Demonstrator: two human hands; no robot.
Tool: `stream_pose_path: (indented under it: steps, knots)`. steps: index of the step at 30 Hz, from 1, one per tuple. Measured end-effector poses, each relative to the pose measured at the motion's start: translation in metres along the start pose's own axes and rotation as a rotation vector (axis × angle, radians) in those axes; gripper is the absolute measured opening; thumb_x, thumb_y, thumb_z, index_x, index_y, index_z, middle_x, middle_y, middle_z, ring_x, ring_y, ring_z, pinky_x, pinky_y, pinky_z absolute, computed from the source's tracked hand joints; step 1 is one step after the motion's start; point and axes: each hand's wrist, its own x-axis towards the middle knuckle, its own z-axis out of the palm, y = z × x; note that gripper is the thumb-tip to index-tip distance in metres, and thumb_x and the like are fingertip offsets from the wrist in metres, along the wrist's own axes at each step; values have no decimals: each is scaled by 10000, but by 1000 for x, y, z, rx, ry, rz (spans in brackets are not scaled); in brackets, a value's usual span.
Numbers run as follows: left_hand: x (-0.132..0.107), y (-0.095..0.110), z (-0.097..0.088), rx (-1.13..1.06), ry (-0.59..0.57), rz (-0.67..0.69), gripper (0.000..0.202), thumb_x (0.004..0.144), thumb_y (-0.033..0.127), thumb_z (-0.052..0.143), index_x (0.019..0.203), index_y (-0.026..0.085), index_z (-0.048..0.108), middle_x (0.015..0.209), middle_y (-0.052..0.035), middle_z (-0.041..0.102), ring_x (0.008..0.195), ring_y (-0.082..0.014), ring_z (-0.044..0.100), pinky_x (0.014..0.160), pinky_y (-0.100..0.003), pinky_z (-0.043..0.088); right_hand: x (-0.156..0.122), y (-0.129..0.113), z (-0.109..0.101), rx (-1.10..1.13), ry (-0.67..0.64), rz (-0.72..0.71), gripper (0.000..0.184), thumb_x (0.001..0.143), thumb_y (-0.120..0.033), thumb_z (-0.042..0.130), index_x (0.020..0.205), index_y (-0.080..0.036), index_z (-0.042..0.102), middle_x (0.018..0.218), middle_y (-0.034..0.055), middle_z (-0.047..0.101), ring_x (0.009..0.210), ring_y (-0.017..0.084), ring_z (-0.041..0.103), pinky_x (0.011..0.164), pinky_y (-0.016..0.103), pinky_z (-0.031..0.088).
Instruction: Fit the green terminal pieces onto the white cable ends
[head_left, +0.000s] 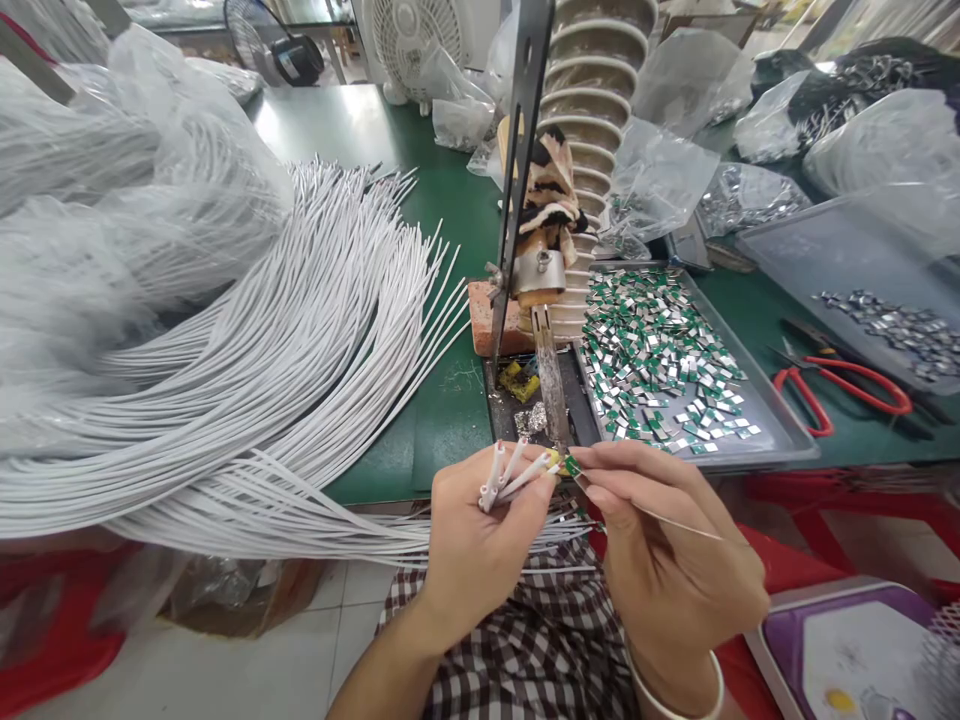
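Note:
Several white cables [511, 470] are gripped in my left hand [472, 545], their cut ends pointing up and to the right. One cable end with yellowish tips meets a small green circuit board [573, 466], which my right hand [667, 565] pinches by its metal end. A thin wire, looking like solder wire [686, 524], runs across my right fingers. Just above the joint is the lower end of a fixed soldering iron [553, 395], pointing down from its clamp. Whether the tip touches the board cannot be made out.
A large bundle of white cables [300, 340] covers the left. At right, a metal tray [784, 448] holds many small boards, beside red-handled cutters [862, 385] and a plastic bin [832, 250]. A brick [484, 318] and ribbed hose [596, 110] stand behind the iron.

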Motion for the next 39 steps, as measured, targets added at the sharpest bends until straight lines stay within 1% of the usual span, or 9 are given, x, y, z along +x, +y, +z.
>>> stream_pose_path:
  steps: [4, 12, 16, 20, 23, 26, 29, 33, 39]
  knots:
    - [3, 1, -1, -18, 24, 32, 210, 863, 163, 575, 665, 106, 618, 786, -27, 690, 788, -56, 642, 717, -108, 484, 12, -5, 2, -85, 6, -71, 235, 733, 29, 683, 919, -114, 667, 953, 43, 672, 932, 54, 657, 871, 169, 561]
    - [4, 5, -2, -122, 14, -14, 186, 865, 171, 585, 697, 113, 640, 780, -5, 693, 784, -43, 645, 739, -96, 497, 12, -6, -3, -53, -28, -64, 232, 742, 8, 689, 934, -123, 673, 953, 38, 682, 924, 68, 659, 844, 199, 573]
    - [1, 2, -4, -105, -31, -60, 222, 874, 190, 580, 673, 104, 617, 776, -27, 682, 791, -63, 634, 723, -124, 488, 7, -5, -6, 14, -72, 7, 243, 763, -13, 669, 955, -162, 667, 939, 32, 682, 930, 100, 661, 790, 230, 580]
    - [0, -1, -4, -59, -19, -41, 228, 878, 202, 581, 673, 106, 609, 804, -33, 681, 797, -61, 625, 717, -128, 470, 5, -3, -8, 89, -84, 68, 202, 816, -23, 595, 957, -159, 643, 962, 29, 663, 944, 83, 646, 825, 224, 559]
    - [1, -2, -5, 1, -64, 3, 177, 874, 197, 588, 726, 119, 644, 792, -30, 657, 834, -64, 605, 748, -131, 463, 6, 0, -8, 52, -191, 173, 134, 881, -62, 515, 860, -148, 615, 806, -3, 626, 772, 26, 592, 721, 156, 493]
    - [3, -2, -7, 72, -180, -30, 203, 879, 204, 572, 702, 116, 619, 733, -26, 592, 799, -67, 555, 709, -143, 430, 7, 3, -6, -13, -276, 213, 118, 874, -81, 553, 791, -139, 613, 701, -23, 598, 656, 7, 541, 630, 132, 440]
    - [6, -2, -10, -32, -230, -131, 241, 878, 207, 547, 660, 105, 551, 718, -17, 561, 729, -56, 525, 667, -152, 413, 5, 4, -4, -7, -265, 148, 102, 857, -61, 565, 874, -132, 636, 804, -4, 648, 748, 21, 599, 712, 138, 486]
    - [11, -2, -10, -169, -198, -162, 221, 845, 194, 573, 648, 97, 544, 719, -11, 574, 679, -37, 508, 625, -132, 407, 0, 4, -2, -89, -182, 119, 224, 896, -52, 499, 1056, -149, 622, 973, 3, 696, 793, 5, 667, 748, 78, 526]
    - [16, 2, -9, -269, -121, -146, 202, 814, 158, 599, 628, 95, 554, 767, -7, 603, 687, -13, 538, 644, -83, 437, 1, 1, 0, -9, -29, -8, 267, 776, 12, 644, 987, -150, 660, 990, 32, 687, 955, 76, 670, 883, 202, 572]
